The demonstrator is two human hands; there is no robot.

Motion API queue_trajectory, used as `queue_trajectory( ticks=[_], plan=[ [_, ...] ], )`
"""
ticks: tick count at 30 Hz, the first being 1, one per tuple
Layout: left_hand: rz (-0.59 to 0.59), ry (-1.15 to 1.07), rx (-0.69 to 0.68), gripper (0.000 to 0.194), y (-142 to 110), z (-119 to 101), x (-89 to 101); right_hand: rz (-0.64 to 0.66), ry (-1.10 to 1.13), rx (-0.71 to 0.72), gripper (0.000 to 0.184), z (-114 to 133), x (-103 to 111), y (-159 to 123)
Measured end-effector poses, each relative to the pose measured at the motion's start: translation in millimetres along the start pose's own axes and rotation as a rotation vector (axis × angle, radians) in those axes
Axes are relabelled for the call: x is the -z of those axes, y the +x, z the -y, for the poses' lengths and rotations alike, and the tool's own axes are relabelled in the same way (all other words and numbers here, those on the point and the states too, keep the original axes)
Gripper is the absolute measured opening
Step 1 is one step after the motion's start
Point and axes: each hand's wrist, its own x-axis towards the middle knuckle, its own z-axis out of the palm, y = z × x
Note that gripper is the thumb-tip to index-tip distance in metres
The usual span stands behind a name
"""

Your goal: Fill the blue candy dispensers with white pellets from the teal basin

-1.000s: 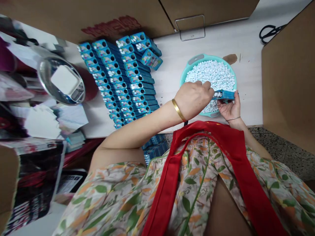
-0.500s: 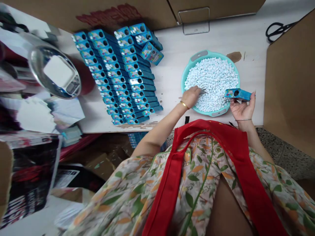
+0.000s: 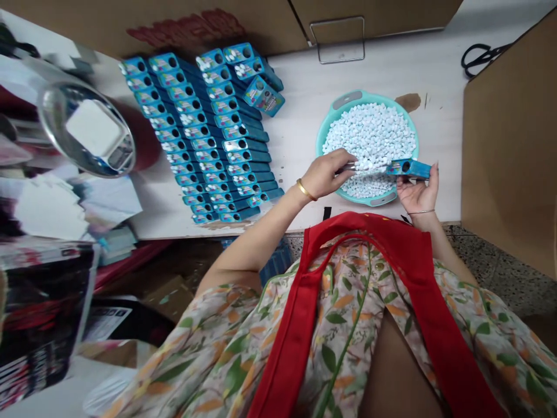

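Note:
A round turquoise basin (image 3: 321,130) filled with small pale-blue mints (image 3: 369,128) stands on the white table. My left hand (image 3: 331,172), with a gold bangle at the wrist, is closed around the thin handle of a metal scoop (image 3: 351,166). The scoop's bowl seems heaped with mints above the basin, its shape mostly covered by them. A small blue box (image 3: 409,168) with a dark round hole in its printed end rests in my right hand (image 3: 416,193), gripped between thumb and fingers. Its holed end points left, over the basin's right side, towards the scoop.
Rows of similar blue boxes (image 3: 243,145) lie left of the basin, one box (image 3: 264,96) askew. A steel pan (image 3: 87,128) holding a white scale stands farther left. Cardboard (image 3: 509,151) bounds the right, near black scissors (image 3: 483,58). A wire stand (image 3: 342,58) is at the back.
My left hand has lifted the scoop from among the mints, now loaded, and moved slightly left. My right hand keeps the blue box over the basin's right side. The whole view has shifted slightly.

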Motion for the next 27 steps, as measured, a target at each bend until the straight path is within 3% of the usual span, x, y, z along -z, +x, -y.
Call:
queue_trajectory(
  ticks=[3,7,13,16,19,22,24,27],
  plan=[
    [0.079,0.131,-0.036,0.032,7,-33,28.3,0.036,-0.015,-0.025,0.064,-8,-8,-4],
    [0.198,0.358,0.017,0.029,22,-78,51.5,0.051,-0.005,-0.067,0.067,-17,-15,-8],
    [0.209,0.556,0.039,0.031,30,-140,61.1,0.068,0.002,-0.082,0.063,-25,-16,-5],
    [0.177,0.553,-0.001,0.032,27,-151,59.8,0.069,0.003,-0.079,0.062,-25,-16,-4],
    [0.11,0.532,0.015,0.032,18,-129,58.8,0.055,-0.004,-0.083,0.062,-22,-14,-4],
    [0.062,0.523,0.141,0.027,3,-75,52.6,0.031,-0.005,-0.055,0.061,-16,-12,-4],
    [0.091,0.521,0.274,0.027,-7,-34,39.0,0.022,-0.009,-0.033,0.06,-11,-10,-2],
    [0.203,0.459,0.431,0.029,-8,8,-0.9,0.038,-0.025,-0.008,0.058,-4,-6,1]
  ],
)
